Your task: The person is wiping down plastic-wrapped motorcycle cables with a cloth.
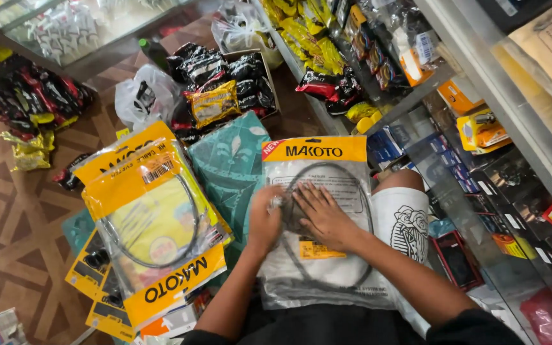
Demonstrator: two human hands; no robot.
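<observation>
left hand (264, 220): pinching crinkly clear cable packet (317, 255) | right hand (322, 215): flat, fingers spread on it | glossy yellow packets (154, 230) beside

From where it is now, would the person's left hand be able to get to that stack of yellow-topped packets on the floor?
Probably yes. The left hand rests on the clear cable packet in the lap, and the yellow-topped packets lie just to its left with nothing between them.

one clear plastic cable packet with a yellow header (317, 191) lies under two hands; at least three similar yellow-headed packets (154, 223) are stacked beside it; one white plastic bag (142, 96).
</observation>
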